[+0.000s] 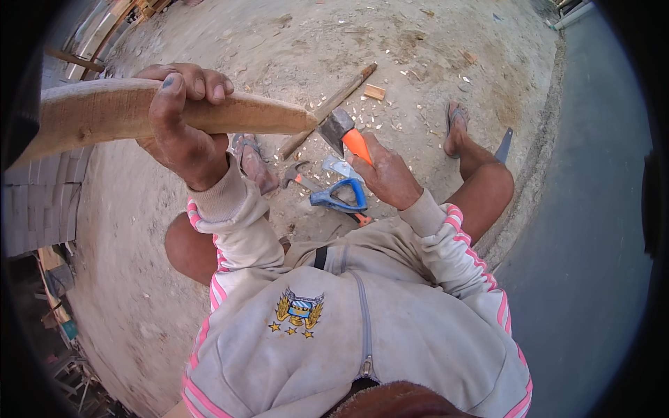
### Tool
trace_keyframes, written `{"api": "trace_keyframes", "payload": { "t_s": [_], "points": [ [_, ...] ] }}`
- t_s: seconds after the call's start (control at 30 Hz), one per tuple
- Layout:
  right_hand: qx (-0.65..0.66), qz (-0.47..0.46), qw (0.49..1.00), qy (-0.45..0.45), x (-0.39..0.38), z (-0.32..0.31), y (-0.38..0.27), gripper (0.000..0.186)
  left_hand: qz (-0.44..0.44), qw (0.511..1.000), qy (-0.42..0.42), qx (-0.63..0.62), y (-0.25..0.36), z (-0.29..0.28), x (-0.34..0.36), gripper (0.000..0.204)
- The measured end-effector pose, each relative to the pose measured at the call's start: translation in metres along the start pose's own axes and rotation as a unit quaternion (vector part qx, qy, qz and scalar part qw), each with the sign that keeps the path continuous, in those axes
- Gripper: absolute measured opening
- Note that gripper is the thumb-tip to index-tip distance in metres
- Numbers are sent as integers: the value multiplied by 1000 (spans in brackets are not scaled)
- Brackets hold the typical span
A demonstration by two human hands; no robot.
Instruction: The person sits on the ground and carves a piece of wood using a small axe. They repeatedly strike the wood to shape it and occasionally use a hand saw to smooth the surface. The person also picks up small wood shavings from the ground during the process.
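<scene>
Head view, tip and blade: here is the crucial spot, the tapered end of the wooden board (265, 115) right up at the steel head of the hatchet (348, 139); touching or just short, nobody can tell from this angle.
Board's long axis: it sweeps from the left rim across to the right, nearly level, dipping a little toward that tip, well out in front of the chest.
Left hand: the left hand (180, 132) is the one on the board, clamped around it, thumb on the near face, fingers over the upper edge.
Right hand: over to the right hand (389, 173), wrapped around the hatchet's orange handle, lying right of the tip and on the nearer side.
Hands: well apart, each gripping its own piece.
Count in hand: one board, one hatchet.
Count between the feet: one claw hammer (295, 173), one blue D-shaped handle (340, 196) lying across it, and one flat, pale piece (339, 167) beside them, its kind unclear.
Count farther out: one long stick (331, 108) slanting across the dirt, one small wood block (374, 92) just beside its far end.
Wood chips: scattered everywhere around the stick, too many and too small to count.
</scene>
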State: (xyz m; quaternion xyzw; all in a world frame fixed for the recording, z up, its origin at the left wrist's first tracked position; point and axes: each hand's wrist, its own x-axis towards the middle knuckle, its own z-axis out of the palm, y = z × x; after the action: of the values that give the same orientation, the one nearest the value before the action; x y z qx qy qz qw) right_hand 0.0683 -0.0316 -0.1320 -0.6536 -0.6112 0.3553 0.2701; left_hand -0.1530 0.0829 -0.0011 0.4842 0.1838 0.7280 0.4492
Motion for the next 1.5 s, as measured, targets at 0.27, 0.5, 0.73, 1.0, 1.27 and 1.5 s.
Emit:
{"api": "trace_keyframes", "payload": {
  "t_s": [0.27,0.5,0.73,1.0,1.27,1.5],
  "points": [
    [147,-145,957,206,-16,-57,-92,35,67,993,63,79,-16,-3,-2,24],
    [51,-81,991,97,-5,-19,-65,34,122,980,102,120,-34,2,-3,23],
    [77,-186,956,213,-4,-53,-103,36,114,977,112,144,-43,1,-15,21],
    [12,-55,994,96,5,-6,-33,37,118,974,133,137,-37,18,-12,15],
    [117,-190,939,260,-13,-53,-93,36,102,975,112,160,-50,10,-18,14],
    [24,-19,997,65,7,7,-1,33,123,976,94,150,-51,14,-9,16]
  ]
}}
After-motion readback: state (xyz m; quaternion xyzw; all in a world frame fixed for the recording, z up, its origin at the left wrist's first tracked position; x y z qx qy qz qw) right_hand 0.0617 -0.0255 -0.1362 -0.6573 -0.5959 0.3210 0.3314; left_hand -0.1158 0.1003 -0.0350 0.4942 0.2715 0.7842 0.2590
